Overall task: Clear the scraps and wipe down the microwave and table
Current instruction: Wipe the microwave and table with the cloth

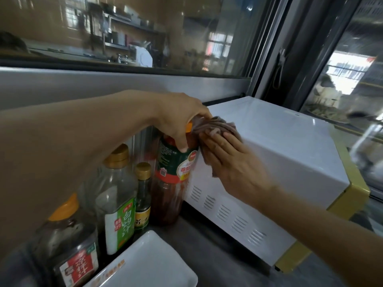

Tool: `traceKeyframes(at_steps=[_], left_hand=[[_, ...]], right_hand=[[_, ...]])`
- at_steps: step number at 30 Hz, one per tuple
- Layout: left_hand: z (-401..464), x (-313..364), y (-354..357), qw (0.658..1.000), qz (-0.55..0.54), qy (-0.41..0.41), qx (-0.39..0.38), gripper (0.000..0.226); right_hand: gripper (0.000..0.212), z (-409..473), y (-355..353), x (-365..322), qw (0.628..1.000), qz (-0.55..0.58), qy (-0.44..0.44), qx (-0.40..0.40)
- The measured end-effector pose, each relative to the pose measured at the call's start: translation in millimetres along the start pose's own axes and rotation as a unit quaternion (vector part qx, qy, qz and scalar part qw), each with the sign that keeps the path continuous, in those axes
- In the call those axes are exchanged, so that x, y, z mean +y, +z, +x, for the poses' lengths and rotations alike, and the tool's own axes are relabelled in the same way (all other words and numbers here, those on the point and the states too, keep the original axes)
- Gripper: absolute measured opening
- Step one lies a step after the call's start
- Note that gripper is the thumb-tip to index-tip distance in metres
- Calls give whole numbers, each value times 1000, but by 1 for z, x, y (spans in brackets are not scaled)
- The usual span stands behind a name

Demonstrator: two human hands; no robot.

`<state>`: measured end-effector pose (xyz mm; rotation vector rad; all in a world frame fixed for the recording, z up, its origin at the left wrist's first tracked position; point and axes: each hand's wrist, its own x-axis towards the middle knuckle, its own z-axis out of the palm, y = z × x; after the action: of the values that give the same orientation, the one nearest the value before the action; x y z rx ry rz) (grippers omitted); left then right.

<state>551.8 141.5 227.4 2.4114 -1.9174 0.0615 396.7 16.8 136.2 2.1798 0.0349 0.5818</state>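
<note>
A white microwave (275, 154) with a yellow front frame stands on the grey table (209, 253), its vented side facing me. My right hand (232, 162) presses a crumpled brown cloth (217, 128) flat-fingered against the upper left edge of the microwave's side. My left hand (182, 121) grips the top of a tall ketchup bottle (174, 177) with an orange cap, which stands right against the microwave.
Left of the ketchup stand a small dark bottle (143, 195), a clear vinegar bottle (119, 204) with a green label and a dark sauce bottle (70, 245). A white rectangular tray (149, 264) lies at the front. Glass panes and a steel wall rise behind.
</note>
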Motion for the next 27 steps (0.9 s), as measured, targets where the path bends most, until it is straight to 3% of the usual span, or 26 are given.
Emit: traceKeyframes(at_steps=[4, 9, 12, 15, 17, 19, 23, 27], left_hand=[[0, -3, 6, 1000, 9, -2, 14, 90], [1, 1, 6, 999, 27, -9, 24, 88], [1, 6, 3, 999, 49, -8, 18, 87], [1, 9, 2, 998, 64, -13, 20, 87], [2, 8, 4, 998, 60, -19, 26, 88], [2, 8, 7, 997, 59, -20, 35, 90], [0, 10, 10, 996, 79, -27, 41, 91], [-5, 17, 10, 995, 85, -42, 39, 88]], right_hand=[[61, -16, 7, -23, 999, 4, 2, -38], [51, -41, 12, -46, 980, 3, -113, -166], [44, -47, 7, -38, 984, 36, -100, -142], [52, -43, 6, -20, 999, 23, -9, -37], [56, -41, 8, -18, 999, 13, 38, -18], [60, -44, 11, -29, 997, 4, 32, -67], [55, -66, 27, -62, 965, 29, -133, -224], [49, -90, 13, -53, 971, 46, -116, -204]])
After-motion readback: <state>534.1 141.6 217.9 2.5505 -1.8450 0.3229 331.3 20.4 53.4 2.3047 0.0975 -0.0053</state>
